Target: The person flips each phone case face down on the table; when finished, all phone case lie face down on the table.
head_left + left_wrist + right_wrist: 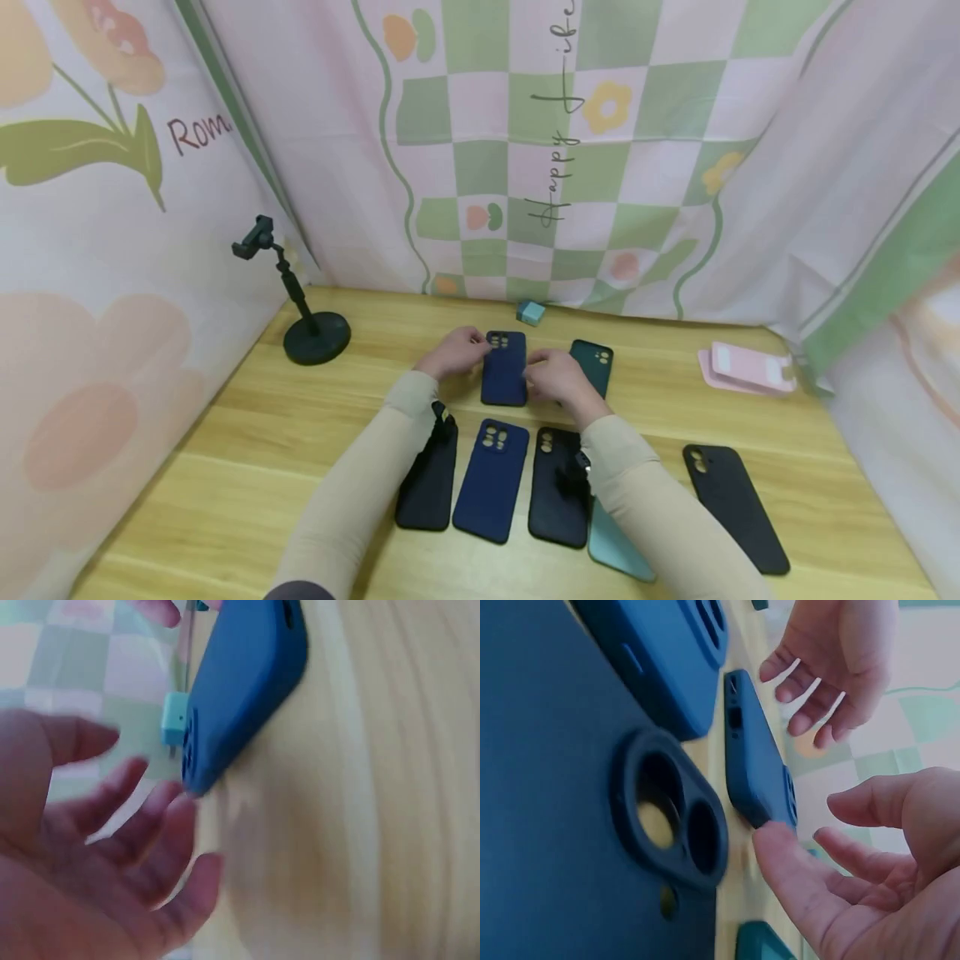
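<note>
A dark blue phone case lies back-up on the wooden table between both hands. My left hand is beside its upper left edge. In the left wrist view, the relaxed fingers of the left hand are spread and hold nothing, with fingertips right at the camera-hole end of the blue case. My right hand is at the case's right edge. The right wrist view shows the right hand with loose fingers, the index fingertip overlapping the near corner of the blue case.
Closer to me lie a black case, another blue case, a second black case and a light teal case. Rightward are a dark green case, a black case and pink cases. A small blue block and phone stand stand behind.
</note>
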Motion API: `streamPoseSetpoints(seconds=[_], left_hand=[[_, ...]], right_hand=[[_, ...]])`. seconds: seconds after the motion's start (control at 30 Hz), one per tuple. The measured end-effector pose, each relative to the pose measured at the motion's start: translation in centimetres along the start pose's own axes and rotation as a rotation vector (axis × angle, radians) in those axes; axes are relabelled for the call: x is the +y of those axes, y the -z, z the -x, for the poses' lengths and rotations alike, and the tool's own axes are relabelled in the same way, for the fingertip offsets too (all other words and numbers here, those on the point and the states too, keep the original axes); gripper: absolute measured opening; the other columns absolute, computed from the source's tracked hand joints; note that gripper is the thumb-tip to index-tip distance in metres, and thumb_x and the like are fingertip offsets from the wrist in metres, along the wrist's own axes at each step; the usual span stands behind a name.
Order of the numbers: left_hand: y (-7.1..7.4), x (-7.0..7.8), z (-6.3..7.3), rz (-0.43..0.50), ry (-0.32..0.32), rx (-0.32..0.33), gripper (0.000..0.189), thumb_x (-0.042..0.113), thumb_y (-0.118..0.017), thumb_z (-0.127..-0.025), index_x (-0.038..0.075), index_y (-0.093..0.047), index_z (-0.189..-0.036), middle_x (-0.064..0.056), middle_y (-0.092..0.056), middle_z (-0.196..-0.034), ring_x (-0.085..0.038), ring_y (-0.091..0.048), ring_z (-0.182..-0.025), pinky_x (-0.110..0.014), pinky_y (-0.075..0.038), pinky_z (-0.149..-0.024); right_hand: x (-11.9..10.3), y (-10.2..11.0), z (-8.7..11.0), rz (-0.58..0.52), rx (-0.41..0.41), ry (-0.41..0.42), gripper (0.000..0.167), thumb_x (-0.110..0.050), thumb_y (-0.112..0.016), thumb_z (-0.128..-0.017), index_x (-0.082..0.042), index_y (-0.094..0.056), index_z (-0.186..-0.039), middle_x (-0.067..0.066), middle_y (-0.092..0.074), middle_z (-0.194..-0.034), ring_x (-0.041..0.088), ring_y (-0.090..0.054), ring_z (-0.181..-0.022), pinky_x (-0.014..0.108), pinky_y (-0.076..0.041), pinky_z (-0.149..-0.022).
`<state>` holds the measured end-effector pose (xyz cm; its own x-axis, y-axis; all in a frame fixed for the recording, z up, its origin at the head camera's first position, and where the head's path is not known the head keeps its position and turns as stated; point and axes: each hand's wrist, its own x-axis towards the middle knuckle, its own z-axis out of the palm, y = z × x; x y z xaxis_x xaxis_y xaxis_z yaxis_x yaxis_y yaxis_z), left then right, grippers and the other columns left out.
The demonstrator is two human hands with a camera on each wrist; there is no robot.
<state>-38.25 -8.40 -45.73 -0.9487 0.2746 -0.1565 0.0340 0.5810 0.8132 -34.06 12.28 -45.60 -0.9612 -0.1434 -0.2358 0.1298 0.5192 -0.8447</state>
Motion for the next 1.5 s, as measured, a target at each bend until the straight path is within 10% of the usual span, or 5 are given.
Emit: streamPoseSetpoints(seconds=[0.13,0.3,0.67,1.03,1.5], left_hand=[[-1.2,2.1,-0.5,-0.097,-0.052,0.102,0.023,0.023,-0.054,-0.098,0.007,-0.064,-0.111,-0.007,-0.063,-0.099,-0.02,-0.06,-0.082,-0.032,-0.05,-0.07],[-3.5,4.5,-1.5,-0.173,-0.16,0.08,0.02,0.021,-0.056,-0.097,0.008,-0.068,-0.105,-0.004,-0.065,-0.097,-0.016,-0.059,-0.083,-0.029,-0.048,-0.072],[-7.9,6.7,-2.9,-0.221,-0.121,0.003,0.008,0.016,-0.062,-0.095,0.009,-0.065,-0.098,-0.002,-0.062,-0.086,-0.014,-0.057,-0.066,-0.028,-0.046,-0.059],[-9.4,6.7,-3.7,-0.33,-0.054,0.042,0.008,0.012,-0.069,-0.09,0.01,-0.062,-0.091,-0.001,-0.06,-0.083,-0.014,-0.056,-0.069,-0.026,-0.045,-0.059],[-9.6,7.6,-3.5,-0.155,-0.07,0.063,0.015,0.019,-0.062,-0.095,0.009,-0.062,-0.106,-0.004,-0.062,-0.092,-0.017,-0.058,-0.068,-0.03,-0.047,-0.059]], right_hand=[[0.5,1.6,0.2,-0.07,0.011,-0.008,0.037,-0.014,-0.054,-0.096,0.003,-0.057,-0.129,0.023,-0.064,-0.107,0.03,-0.068,-0.08,0.039,-0.057,-0.068],[1.6,4.1,0.7,-0.092,0.071,-0.001,0.034,-0.01,-0.053,-0.094,0.008,-0.057,-0.123,0.022,-0.063,-0.099,0.026,-0.065,-0.072,0.035,-0.056,-0.062],[3.8,7.3,2.2,0.25,0.094,-0.012,0.014,-0.012,-0.058,-0.091,-0.001,-0.065,-0.097,0.008,-0.06,-0.074,0.019,-0.056,-0.059,0.032,-0.045,-0.053],[5.4,7.2,2.0,0.223,0.022,-0.073,0.009,-0.002,-0.06,-0.087,0.001,-0.059,-0.095,0.013,-0.058,-0.08,0.021,-0.059,-0.063,0.032,-0.054,-0.054],[5.5,9.0,3.4,0.158,0.052,-0.083,0.015,0.002,-0.055,-0.086,0.0,-0.058,-0.101,0.015,-0.058,-0.086,0.023,-0.059,-0.065,0.034,-0.055,-0.056]])
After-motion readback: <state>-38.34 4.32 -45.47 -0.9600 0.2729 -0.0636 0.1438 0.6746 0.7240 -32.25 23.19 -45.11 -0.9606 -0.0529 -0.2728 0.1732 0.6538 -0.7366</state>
